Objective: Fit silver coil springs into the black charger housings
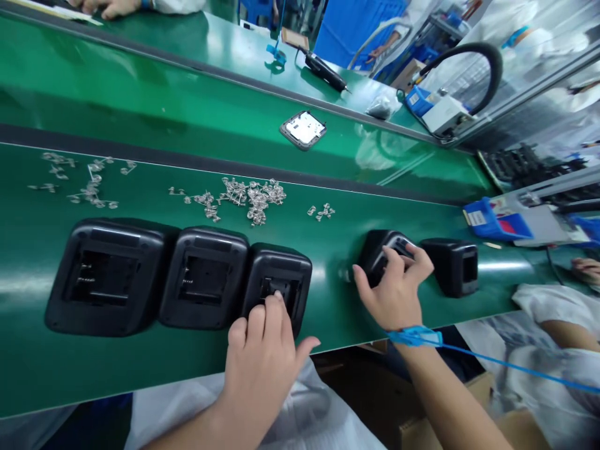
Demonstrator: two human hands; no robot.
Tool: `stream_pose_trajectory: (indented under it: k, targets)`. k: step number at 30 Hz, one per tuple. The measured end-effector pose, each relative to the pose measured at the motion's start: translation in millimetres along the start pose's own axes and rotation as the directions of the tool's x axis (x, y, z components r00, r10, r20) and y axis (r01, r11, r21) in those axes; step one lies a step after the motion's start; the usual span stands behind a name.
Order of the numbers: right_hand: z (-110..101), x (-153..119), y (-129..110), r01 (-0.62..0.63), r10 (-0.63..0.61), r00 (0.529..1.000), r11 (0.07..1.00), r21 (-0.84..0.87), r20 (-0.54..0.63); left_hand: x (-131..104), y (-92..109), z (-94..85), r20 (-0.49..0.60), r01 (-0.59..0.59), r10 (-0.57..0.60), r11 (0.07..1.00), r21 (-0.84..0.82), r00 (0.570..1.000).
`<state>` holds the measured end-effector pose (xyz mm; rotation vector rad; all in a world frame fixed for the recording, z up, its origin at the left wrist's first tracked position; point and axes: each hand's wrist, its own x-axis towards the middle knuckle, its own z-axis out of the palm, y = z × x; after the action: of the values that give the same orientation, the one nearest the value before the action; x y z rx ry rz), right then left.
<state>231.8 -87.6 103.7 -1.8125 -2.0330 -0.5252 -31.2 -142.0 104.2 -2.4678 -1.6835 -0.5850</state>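
My left hand (262, 344) rests over a black plastic housing (300, 275), its fingertips down in the square battery recess and its thumb held apart. What lies under those fingertips is hidden. On the right, my right hand (396, 284) is wrapped round another black housing (372, 247), thumb on the near left side and fingers over the top. Left of my left hand stand two more black housings, a middle one (204, 312) and a larger-looking one (84, 315); coil springs show in their recesses. Behind them, loose metal spring contacts (257, 200) lie scattered in clusters.
Beyond my right hand stands a black housing (452, 269). A flat part with a white face (304, 128) lies on the green strip behind a dark rail. Farther back are an electric screwdriver (325, 72) and blue bins (497, 219). Co-workers' hands (110, 7) appear at the edges.
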Motion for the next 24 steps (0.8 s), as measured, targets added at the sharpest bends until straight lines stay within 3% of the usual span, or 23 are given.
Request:
stream_pose_trajectory:
  k: [3,6,9,12,16,18,20,22,24]
  targets:
    - [-6,23,-22,0.096,-0.101,0.993,0.992,0.083,0.06,1,-7,-2.1,-0.02,-0.008,0.009,1.0,0.022,1.0]
    - [5,59,-29,0.221,-0.234,0.964,0.969,0.111,0.126,3,-12,-5.2,-0.041,0.008,-0.007,0.999,0.039,0.999]
    - [36,105,-30,0.279,-0.313,0.92,0.945,0.169,0.235,3,-17,-7.1,-0.067,0.046,-0.042,0.996,0.074,0.997]
    - [75,142,-28,0.227,-0.293,0.878,0.951,0.211,0.379,0,-22,-6.9,-0.083,0.12,-0.111,0.986,0.117,0.99]
    - [105,157,-24,0.177,-0.254,0.851,0.963,0.204,0.46,-1,-22,-4.2,-0.166,0.2,-0.176,0.97,0.138,0.97]
    - [107,156,-22,0.217,-0.293,0.874,0.949,0.228,0.388,6,-12,-1.3,-0.204,0.119,-0.097,0.988,0.101,0.974]
    - [103,154,-23,0.275,-0.34,0.904,0.927,0.257,0.26,20,6,3.8,-0.147,-0.108,0.113,0.993,0.041,0.983]
    - [92,153,-24,0.295,-0.355,0.918,0.908,0.297,0.176,37,28,11.7,-0.047,-0.34,0.338,0.94,-0.029,0.94]
    - [76,152,-26,0.277,-0.355,0.919,0.892,0.358,0.174,51,49,21.5,0.02,-0.443,0.445,0.893,-0.077,0.895]
